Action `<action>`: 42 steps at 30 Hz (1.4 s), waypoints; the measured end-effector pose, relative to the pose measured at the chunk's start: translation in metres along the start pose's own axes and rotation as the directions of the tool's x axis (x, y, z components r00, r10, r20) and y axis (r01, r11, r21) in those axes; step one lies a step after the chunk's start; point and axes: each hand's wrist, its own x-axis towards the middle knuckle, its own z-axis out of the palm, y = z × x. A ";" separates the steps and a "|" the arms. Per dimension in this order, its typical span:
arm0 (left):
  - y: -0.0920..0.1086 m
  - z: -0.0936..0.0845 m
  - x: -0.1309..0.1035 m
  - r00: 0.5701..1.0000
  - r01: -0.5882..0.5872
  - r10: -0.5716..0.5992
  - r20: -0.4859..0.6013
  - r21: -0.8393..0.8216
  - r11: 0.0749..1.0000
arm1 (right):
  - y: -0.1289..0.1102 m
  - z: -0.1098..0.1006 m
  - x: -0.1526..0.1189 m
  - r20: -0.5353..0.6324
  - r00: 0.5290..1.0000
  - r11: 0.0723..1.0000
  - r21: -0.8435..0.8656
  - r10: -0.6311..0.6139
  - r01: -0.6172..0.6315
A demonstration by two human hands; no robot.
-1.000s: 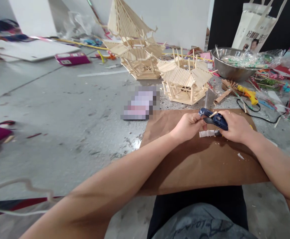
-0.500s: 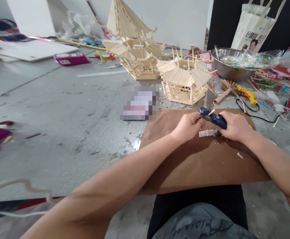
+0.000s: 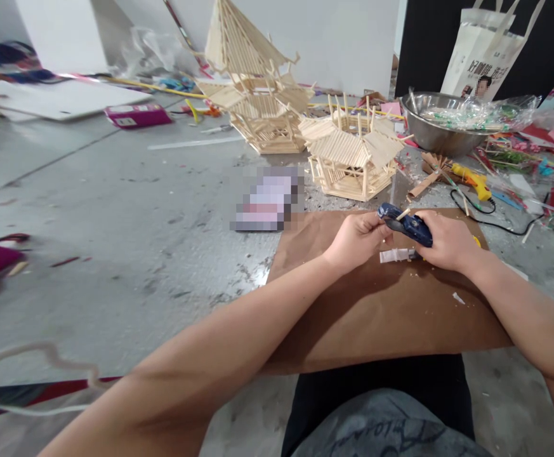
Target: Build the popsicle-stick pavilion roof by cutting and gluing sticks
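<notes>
- Right hand point(image 3: 450, 241): its grip is closed around a dark blue hand cutter point(image 3: 417, 230), which slants up toward the left.
- Left hand point(image 3: 357, 241): its grip is a narrow pinch close to the cutter's head; what lies between the fingers is too hidden to tell.
- A short, pale wooden stick point(image 3: 404, 214) juts up at the cutter, between the two hands.
- Both hands and the cutter are over the far part of a brown sheet point(image 3: 381, 317).
- Just below the cutter lies a white-wrapped piece point(image 3: 395, 256); small pale scraps point(image 3: 458, 298) lie nearer the person.
- Beyond the sheet, on the grey surface point(image 3: 129, 241), stand a low stick-built pavilion point(image 3: 348, 152) and a taller tiered pagoda point(image 3: 257, 89).
- A phone point(image 3: 264, 203), blurred out, lies left of the sheet.
- To the right are a yellow glue gun point(image 3: 471, 180) and a metal bowl point(image 3: 436, 138) holding clear plastic wrapping point(image 3: 490, 117).
</notes>
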 end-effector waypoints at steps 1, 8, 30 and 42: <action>0.000 0.000 0.001 0.999 0.024 -0.023 0.024 -0.047 0.999 | 0.000 0.000 0.000 0.009 1.000 1.000 -0.001 -0.002 0.002; -0.004 -0.004 0.004 0.970 0.196 -0.151 0.188 -0.246 0.949 | 0.005 0.000 0.000 0.012 0.997 0.997 0.015 -0.079 0.079; -0.007 -0.004 0.003 0.968 0.172 -0.141 0.209 -0.138 0.975 | 0.012 0.003 0.002 -0.045 0.967 0.966 0.054 -0.249 0.251; -0.005 -0.005 0.003 0.963 0.194 -0.174 0.205 -0.081 0.978 | 0.009 0.005 0.000 -0.094 0.973 0.975 -0.087 -0.212 0.204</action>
